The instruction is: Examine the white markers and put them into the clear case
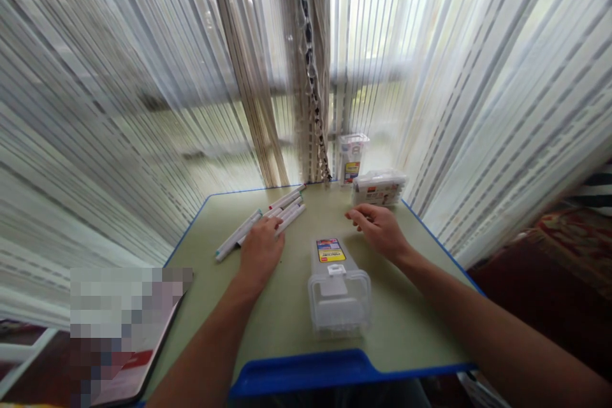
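My left hand (262,247) rests over a loose group of white markers (241,233) with coloured ends, its fingers bent down onto one of them; the fingertips are partly hidden. My right hand (380,229) hovers or rests at the right of the table with its fingers curled together, and nothing shows in them. Between my forearms a clear plastic box (339,309) lies lengthwise, its lidded end toward me. A yellow, red and blue label (331,250) and a white latch are on its upper side. I see no markers inside it.
At the back right, a clear box (352,156) stands upright beside a clear-wrapped pack (377,188). A tablet-like object (148,357), partly blurred out, lies at the left edge. The green table (287,306) has a blue rim; string curtains (182,76) hang behind.
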A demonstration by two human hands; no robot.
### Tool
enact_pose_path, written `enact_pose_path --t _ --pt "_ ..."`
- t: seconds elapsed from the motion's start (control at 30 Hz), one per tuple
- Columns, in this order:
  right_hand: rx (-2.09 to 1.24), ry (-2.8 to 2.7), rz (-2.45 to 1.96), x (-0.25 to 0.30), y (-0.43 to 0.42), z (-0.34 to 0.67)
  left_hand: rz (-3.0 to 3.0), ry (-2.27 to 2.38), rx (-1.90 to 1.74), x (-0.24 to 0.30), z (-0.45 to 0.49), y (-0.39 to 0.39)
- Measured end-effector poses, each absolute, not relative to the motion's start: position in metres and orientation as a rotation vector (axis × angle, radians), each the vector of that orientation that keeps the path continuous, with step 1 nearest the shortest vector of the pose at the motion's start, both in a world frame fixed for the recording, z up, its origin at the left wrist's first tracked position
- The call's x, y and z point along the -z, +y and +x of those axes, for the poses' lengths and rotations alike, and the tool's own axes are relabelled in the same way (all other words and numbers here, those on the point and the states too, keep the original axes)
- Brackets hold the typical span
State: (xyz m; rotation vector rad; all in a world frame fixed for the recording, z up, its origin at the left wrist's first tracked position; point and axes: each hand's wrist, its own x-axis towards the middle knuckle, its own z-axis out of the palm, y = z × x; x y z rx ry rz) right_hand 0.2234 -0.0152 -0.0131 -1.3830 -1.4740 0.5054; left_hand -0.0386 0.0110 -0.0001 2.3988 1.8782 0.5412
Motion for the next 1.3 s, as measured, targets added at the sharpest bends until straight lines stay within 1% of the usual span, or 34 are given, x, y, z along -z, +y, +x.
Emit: enact_pose_path --t 0.23,0.43,0.53,0.7,0.8,0.93,1.1,1.3 --pt "-0.512 -1.487 -1.380 0.013 -0.016 0.221 2.480 1.900 -0.419 0.000 -0.034 0.006" --pt "-0.539 -1.464 -1.338 0.014 -0.013 0.223 2.574 1.827 -0.513 -0.001 -0.026 0.007" --pt "-0.567 -1.450 -1.298 0.013 -0.011 0.224 2.585 1.696 -0.691 -0.008 -0.020 0.012" --pt "-0.925 -1.166 -1.118 0.004 -0.011 0.222 2.661 1.216 -1.050 -0.023 -0.007 0.015" --pt "-1.018 -1.125 -1.037 -0.004 -0.015 0.219 2.663 1.036 -1.192 -0.023 -0.003 0.012" --pt "-1.000 -1.159 -0.964 -0.011 -0.022 0.214 2.460 0.982 -1.327 -0.014 -0.006 0.007" --pt "-1.030 -1.109 -0.904 -0.011 -0.027 0.217 1.944 1.050 -1.167 -0.007 -0.015 0.003" --pt "-1.057 -1.095 -0.885 -0.008 -0.027 0.223 1.662 0.882 -1.205 -0.010 -0.011 0.000"
